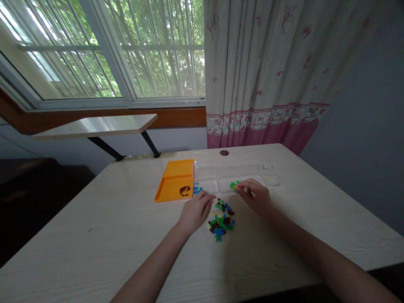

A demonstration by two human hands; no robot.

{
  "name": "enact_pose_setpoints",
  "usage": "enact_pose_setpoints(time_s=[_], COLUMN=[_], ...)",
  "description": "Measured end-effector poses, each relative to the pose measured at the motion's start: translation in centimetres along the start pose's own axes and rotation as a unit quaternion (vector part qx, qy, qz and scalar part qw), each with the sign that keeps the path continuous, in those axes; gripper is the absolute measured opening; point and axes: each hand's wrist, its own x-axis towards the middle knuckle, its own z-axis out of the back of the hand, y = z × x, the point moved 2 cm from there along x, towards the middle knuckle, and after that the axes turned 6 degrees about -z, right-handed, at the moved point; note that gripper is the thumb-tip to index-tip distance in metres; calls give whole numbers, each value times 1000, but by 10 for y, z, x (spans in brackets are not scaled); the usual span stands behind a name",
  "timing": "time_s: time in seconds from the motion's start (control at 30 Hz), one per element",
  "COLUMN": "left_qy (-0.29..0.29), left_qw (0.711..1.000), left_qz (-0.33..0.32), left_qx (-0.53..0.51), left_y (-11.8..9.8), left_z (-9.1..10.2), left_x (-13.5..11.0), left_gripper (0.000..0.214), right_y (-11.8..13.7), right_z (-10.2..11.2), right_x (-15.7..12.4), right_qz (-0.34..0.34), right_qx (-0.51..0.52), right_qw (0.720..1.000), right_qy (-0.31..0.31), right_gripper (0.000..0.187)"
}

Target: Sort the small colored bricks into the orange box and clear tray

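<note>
A mixed pile of small green, blue, brown and yellow plastic pieces (222,223) lies on the table between my hands. My left hand (195,212) is at the pile's left side, fingers curled together; whatever they may hold is too small to make out. My right hand (255,197) pinches a small yellow plastic piece (235,186) above a clear tray (229,170). Just beside that piece, green pieces (232,184) lie in a front compartment. Blue pieces (197,188) are in the front left compartment, and yellow pieces (268,179) at the right end.
An orange two-part tray (178,169) adjoins the clear tray's left side, with brown pieces (184,190) in its front half. A raised shelf (101,125) stands at the back left of the pale table (120,235). Near the back edge is a round hole (224,152).
</note>
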Motion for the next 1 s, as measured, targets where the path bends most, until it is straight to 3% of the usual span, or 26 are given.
enact_pose_setpoints(time_s=[0.1,0.23,0.7,1.0], left_qy=[49,86,83,78], left_qw=[997,991,995,994], left_qz=[1,-1,-41,-81], left_qx=[68,106,22,2], left_y=[-1,-6,0,1], left_z=[-2,-2,3,9], left_x=[3,5,0,-4], left_gripper=[38,38,25,32], right_y=[-1,0,2,-1], right_z=[9,10,11,12], right_x=[3,2,-1,-2], right_qz=[0,8,4,23], right_qx=[-12,-19,-12,-6], right_qw=[999,999,999,999], right_qy=[-43,-50,-39,-43], right_gripper=[16,16,16,13])
